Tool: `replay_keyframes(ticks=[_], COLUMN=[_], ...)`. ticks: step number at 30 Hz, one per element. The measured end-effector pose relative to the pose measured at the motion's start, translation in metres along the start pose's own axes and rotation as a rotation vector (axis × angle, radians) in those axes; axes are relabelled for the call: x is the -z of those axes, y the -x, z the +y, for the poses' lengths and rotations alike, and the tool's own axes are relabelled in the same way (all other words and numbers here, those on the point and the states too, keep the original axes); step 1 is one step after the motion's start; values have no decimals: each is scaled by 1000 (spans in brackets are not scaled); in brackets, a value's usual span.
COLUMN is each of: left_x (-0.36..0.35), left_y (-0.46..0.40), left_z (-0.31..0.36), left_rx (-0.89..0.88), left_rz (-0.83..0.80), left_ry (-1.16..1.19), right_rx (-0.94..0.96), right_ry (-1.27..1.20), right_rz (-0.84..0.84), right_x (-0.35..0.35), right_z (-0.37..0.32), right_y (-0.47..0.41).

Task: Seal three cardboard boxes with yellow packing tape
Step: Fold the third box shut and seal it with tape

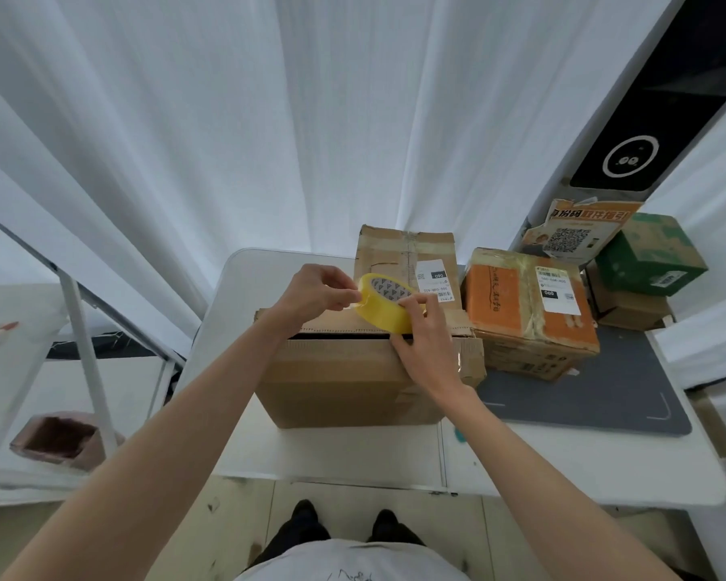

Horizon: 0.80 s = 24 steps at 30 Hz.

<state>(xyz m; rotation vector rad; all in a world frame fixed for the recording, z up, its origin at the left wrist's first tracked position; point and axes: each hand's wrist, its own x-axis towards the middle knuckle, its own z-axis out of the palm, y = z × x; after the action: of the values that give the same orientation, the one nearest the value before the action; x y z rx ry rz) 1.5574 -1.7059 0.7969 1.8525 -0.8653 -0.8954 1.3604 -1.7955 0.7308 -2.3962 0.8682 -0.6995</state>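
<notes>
1. We see the roll of yellow tape held up between both hands, just above the top of the nearest cardboard box.
2. Our left hand pinches the roll's left edge, its fingers curled onto the tape there.
3. Our right hand grips the roll's right side, fingers wrapped over its rim, the heel of the hand low over the box top.
4. The nearest box stands on the white surface; a dark gap runs along its top between the flaps.
5. Behind it stands a second brown box with a white label.
6. To the right, an orange-topped box sits on a grey mat.
7. Further right stands a green box on another brown carton.
</notes>
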Motion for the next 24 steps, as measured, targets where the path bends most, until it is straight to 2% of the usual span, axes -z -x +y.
replay_keyframes(ticks=[10,14,24], left_x=[27,38,59], left_y=[-5,-4,22], left_z=[1,-4,-4], left_rx=[-51,19,20], left_rz=[112,72,209], left_ry=[18,-10,65], right_rx=[-4,27,79], right_ry=[-164,-213,-258], right_rz=[44,34,20], right_x=[-15,-25,-46], right_z=[-14,-25,-42], right_y=[-6,-9,-16])
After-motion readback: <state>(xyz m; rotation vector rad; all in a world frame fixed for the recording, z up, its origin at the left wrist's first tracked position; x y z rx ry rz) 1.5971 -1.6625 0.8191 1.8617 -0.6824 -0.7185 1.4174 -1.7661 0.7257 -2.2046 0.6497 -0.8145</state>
